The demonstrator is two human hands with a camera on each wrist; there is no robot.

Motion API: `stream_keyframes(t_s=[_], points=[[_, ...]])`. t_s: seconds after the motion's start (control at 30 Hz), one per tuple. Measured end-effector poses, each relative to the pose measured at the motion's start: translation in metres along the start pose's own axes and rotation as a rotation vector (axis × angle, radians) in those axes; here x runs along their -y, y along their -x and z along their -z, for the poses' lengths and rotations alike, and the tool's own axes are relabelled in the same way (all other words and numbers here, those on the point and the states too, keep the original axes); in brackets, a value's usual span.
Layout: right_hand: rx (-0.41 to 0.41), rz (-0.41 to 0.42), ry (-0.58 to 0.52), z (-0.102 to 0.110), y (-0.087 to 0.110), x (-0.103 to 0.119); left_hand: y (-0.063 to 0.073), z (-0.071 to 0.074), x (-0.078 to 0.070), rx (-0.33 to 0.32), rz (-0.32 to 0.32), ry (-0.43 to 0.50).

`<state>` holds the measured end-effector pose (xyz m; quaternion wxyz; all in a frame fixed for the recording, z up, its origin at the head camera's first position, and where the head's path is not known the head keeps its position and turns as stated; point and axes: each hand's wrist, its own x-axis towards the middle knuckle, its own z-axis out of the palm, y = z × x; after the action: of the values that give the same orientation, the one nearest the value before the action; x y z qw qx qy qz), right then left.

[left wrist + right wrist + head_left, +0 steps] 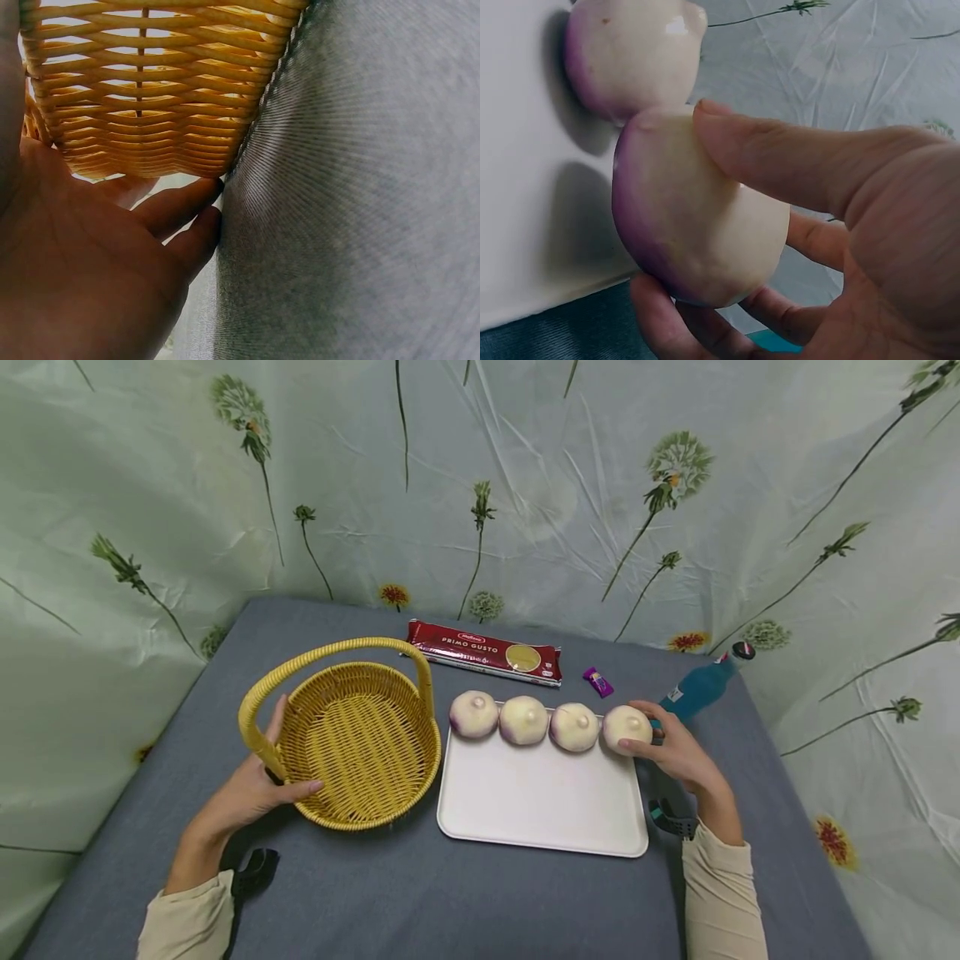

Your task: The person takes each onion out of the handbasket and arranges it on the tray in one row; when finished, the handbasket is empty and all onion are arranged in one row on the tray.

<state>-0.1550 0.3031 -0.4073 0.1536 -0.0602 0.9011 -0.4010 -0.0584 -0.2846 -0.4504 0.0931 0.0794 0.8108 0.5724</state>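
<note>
A yellow wicker basket (360, 814) with a tall arched handle stands on the left of the table. My left hand (247, 789) holds its left side, the thumb at the rim and the fingers spread along the outer wall, as the left wrist view shows. Several white-and-purple turnips (523, 721) sit in a row along the far edge of a white tray (540, 802). At the row's right end, my right hand (678, 752) grips the last turnip (697, 210) between thumb and fingers. In the right wrist view that turnip appears to touch its neighbour (634, 56).
Behind the tray lies a red pasta packet (483, 652), with a small purple-wrapped candy (598, 682) to its right. A blue bottle (701, 687) lies beyond my right hand, partly hidden by it. Flower-printed sheeting (540, 510) surrounds the grey-covered table (450, 902).
</note>
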Motion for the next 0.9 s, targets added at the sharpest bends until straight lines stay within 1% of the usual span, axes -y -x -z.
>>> stream_keyframes(t_s=[0.13,0.33,0.47,0.6,0.7,0.8,0.83,0.9], points=[[-0.012,-0.022,0.022,-0.003,-0.002,-0.002,0.0,0.0,0.0,0.001,-0.008,0.001],[-0.015,-0.019,0.03,-0.007,-0.005,-0.005,0.0,0.001,0.002,-0.001,-0.012,-0.009],[-0.015,-0.012,0.03,-0.008,-0.006,-0.003,0.0,0.0,0.003,-0.01,-0.001,-0.027],[-0.009,-0.031,0.039,-0.01,-0.011,-0.002,-0.002,0.0,0.002,-0.013,0.007,-0.048],[-0.007,-0.052,0.047,-0.012,-0.013,-0.002,-0.004,0.001,0.001,-0.007,-0.014,-0.046],[-0.013,-0.056,0.05,-0.012,-0.012,-0.002,-0.003,0.005,0.001,-0.001,-0.032,-0.052],[-0.014,-0.057,0.047,-0.011,-0.011,-0.002,-0.002,0.008,0.0,-0.002,-0.029,-0.053],[-0.014,-0.051,0.05,-0.008,-0.007,-0.001,0.006,0.018,-0.002,-0.008,0.018,-0.057]])
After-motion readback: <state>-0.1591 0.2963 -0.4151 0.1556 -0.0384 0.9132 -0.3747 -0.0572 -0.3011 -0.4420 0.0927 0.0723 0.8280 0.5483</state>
